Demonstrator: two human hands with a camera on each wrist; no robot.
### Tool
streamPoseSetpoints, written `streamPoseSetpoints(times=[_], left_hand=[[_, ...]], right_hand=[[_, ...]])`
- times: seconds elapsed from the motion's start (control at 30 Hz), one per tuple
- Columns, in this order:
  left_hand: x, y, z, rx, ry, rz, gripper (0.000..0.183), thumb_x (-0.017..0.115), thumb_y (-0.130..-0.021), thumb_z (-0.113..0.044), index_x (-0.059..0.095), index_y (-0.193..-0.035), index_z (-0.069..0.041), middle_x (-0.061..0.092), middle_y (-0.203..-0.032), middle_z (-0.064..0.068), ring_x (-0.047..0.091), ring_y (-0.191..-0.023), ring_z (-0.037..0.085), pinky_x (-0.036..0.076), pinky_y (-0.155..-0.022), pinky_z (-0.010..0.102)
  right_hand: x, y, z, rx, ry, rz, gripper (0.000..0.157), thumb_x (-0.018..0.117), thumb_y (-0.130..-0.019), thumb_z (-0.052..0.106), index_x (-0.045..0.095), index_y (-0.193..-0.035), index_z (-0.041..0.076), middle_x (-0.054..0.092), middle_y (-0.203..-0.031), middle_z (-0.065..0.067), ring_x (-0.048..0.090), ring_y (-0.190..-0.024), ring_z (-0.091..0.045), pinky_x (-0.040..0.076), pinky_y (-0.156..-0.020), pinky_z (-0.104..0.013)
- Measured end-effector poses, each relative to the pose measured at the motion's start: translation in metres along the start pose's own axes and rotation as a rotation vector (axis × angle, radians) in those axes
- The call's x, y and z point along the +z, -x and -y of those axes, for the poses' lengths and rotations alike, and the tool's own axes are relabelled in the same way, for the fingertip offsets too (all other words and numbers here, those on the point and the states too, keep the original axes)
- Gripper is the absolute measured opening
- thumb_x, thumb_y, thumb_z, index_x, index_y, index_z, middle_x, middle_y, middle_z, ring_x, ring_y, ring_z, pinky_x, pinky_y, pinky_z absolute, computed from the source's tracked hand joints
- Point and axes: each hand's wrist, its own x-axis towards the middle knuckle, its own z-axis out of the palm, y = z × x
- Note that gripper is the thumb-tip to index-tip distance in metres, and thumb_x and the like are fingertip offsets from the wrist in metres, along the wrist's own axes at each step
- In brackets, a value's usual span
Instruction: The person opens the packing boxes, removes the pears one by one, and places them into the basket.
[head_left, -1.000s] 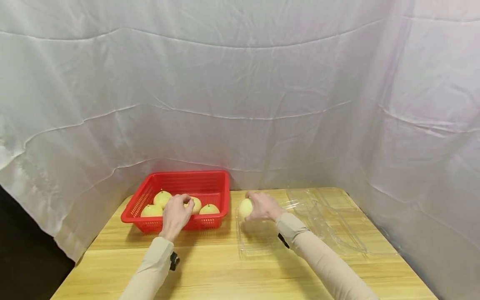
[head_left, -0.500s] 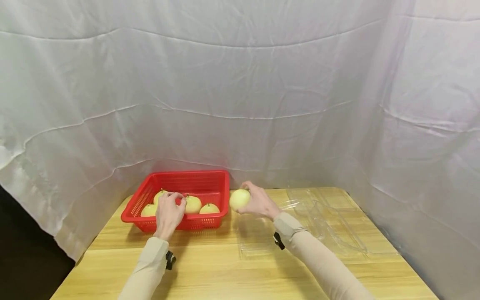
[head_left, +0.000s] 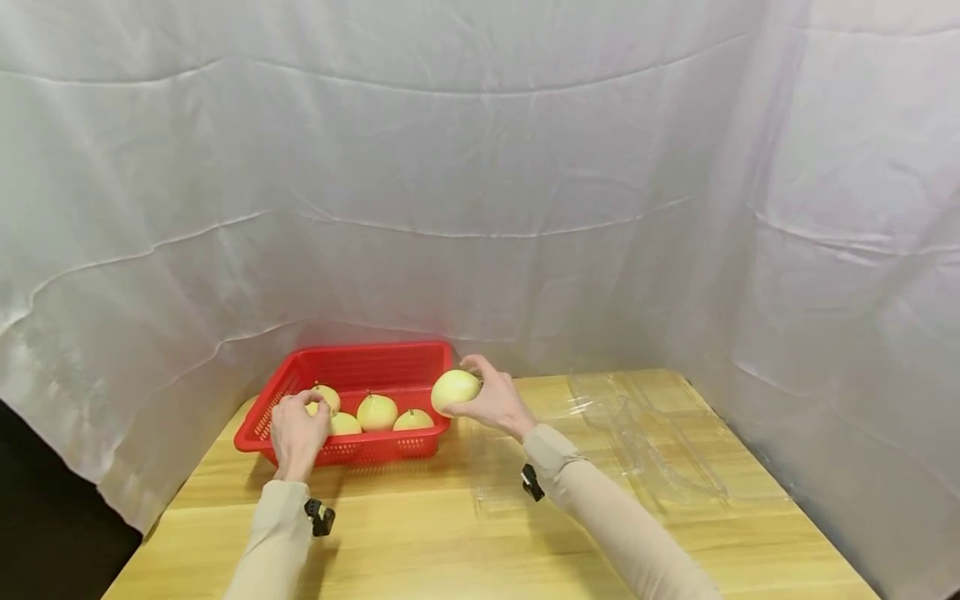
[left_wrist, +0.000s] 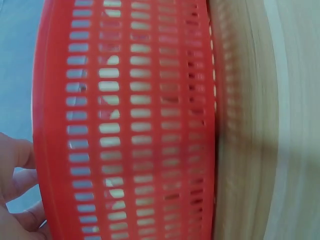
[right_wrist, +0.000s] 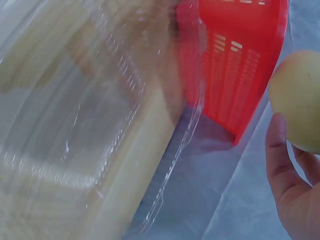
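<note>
My right hand holds a round yellow pear up beside the right rim of a red plastic basket. In the right wrist view thumb and fingers curve around this pear. My left hand reaches over the basket's front left rim, fingers loosely bent over the leftmost fruit, which it mostly hides. The left wrist view has its fingers beside the basket rim. Several stemmed pears lie in the basket, among them a middle pear and a right pear.
Clear plastic clamshell packaging lies spread over the right of the wooden table, its near left part under my right forearm. Close by in the right wrist view is a clear ridged plastic wall. White cloth hangs behind and at the sides.
My right hand has lifted the pear from over the clear packaging and carried it left to the basket's right rim. My left hand has slid left across the basket's front.
</note>
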Motion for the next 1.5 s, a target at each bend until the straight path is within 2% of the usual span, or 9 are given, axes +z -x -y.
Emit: streamPoseSetpoints(times=[0.2,0.4,0.5,0.63,0.83,0.97,1.07,1.27,1.5], left_hand=[[-0.011,-0.002,0.011,-0.008,-0.075,-0.064,0.022,0.054,-0.088,-0.012,0.072,-0.095,-0.001,0.064,-0.102,0.028,0.049,-0.099,0.049,0.035,-0.081,0.061],[-0.027,-0.008,0.029,-0.144,-0.122,-0.110,0.027,0.048,-0.091,-0.011,0.065,-0.104,0.005,0.051,-0.117,0.035,0.038,-0.115,0.052,0.028,-0.088,0.065],[-0.031,-0.008,0.040,-0.205,-0.136,-0.087,0.030,0.043,-0.091,-0.010,0.058,-0.108,0.011,0.044,-0.123,0.039,0.032,-0.121,0.054,0.025,-0.091,0.068],[-0.034,-0.008,0.048,-0.238,-0.146,-0.018,0.031,0.042,-0.086,-0.006,0.053,-0.106,0.015,0.040,-0.124,0.042,0.031,-0.118,0.057,0.026,-0.090,0.069],[-0.030,-0.009,0.049,-0.228,-0.145,0.049,0.027,0.044,-0.082,-0.005,0.055,-0.096,0.015,0.044,-0.108,0.042,0.037,-0.103,0.058,0.032,-0.083,0.066],[-0.029,-0.007,0.049,-0.243,-0.151,0.065,0.026,0.045,-0.083,-0.005,0.055,-0.096,0.014,0.044,-0.105,0.039,0.038,-0.102,0.057,0.032,-0.084,0.067],[-0.029,-0.006,0.048,-0.258,-0.155,0.072,0.025,0.045,-0.083,-0.005,0.056,-0.096,0.013,0.044,-0.105,0.038,0.038,-0.104,0.056,0.032,-0.086,0.067],[-0.029,-0.006,0.047,-0.257,-0.158,0.076,0.024,0.047,-0.083,-0.005,0.055,-0.097,0.013,0.045,-0.105,0.037,0.038,-0.104,0.055,0.032,-0.086,0.067],[-0.030,-0.005,0.046,-0.253,-0.164,0.086,0.025,0.047,-0.082,-0.004,0.055,-0.098,0.013,0.045,-0.105,0.038,0.038,-0.102,0.055,0.032,-0.085,0.067]], right_hand=[[0.010,-0.005,0.006,0.008,-0.014,-0.057,0.066,0.089,-0.063,0.040,0.053,-0.115,0.023,0.066,-0.117,-0.003,0.065,-0.097,-0.019,0.053,-0.081,-0.034],[0.019,-0.014,0.011,-0.024,-0.048,-0.067,0.065,0.089,-0.065,0.037,0.056,-0.120,0.024,0.066,-0.121,-0.002,0.064,-0.099,-0.019,0.053,-0.083,-0.034],[0.026,-0.018,0.012,-0.015,-0.032,-0.063,0.067,0.088,-0.065,0.039,0.057,-0.123,0.026,0.066,-0.122,0.001,0.063,-0.101,-0.018,0.052,-0.084,-0.034],[0.034,-0.025,0.015,-0.009,0.027,-0.060,0.066,0.085,-0.068,0.044,0.056,-0.125,0.027,0.066,-0.120,0.003,0.062,-0.098,-0.018,0.051,-0.082,-0.033],[0.045,-0.035,0.017,0.018,0.128,-0.057,0.067,0.079,-0.074,0.045,0.044,-0.126,0.020,0.066,-0.111,-0.004,0.063,-0.090,-0.021,0.051,-0.077,-0.032],[0.054,-0.039,0.016,-0.009,0.254,-0.009,0.064,0.073,-0.083,0.043,0.040,-0.133,0.020,0.063,-0.118,-0.006,0.063,-0.095,-0.025,0.053,-0.082,-0.037],[0.060,-0.041,0.018,-0.068,0.379,0.037,0.057,0.067,-0.088,0.044,0.042,-0.136,0.026,0.060,-0.122,-0.007,0.061,-0.099,-0.028,0.051,-0.085,-0.040],[0.068,-0.046,0.022,-0.089,0.551,0.073,0.052,0.062,-0.091,0.046,0.045,-0.139,0.037,0.055,-0.127,-0.008,0.056,-0.105,-0.031,0.042,-0.082,-0.043],[0.076,-0.049,0.022,-0.062,0.617,0.144,0.051,0.063,-0.092,0.045,0.044,-0.139,0.039,0.052,-0.130,-0.011,0.050,-0.115,-0.034,0.036,-0.096,-0.057]])
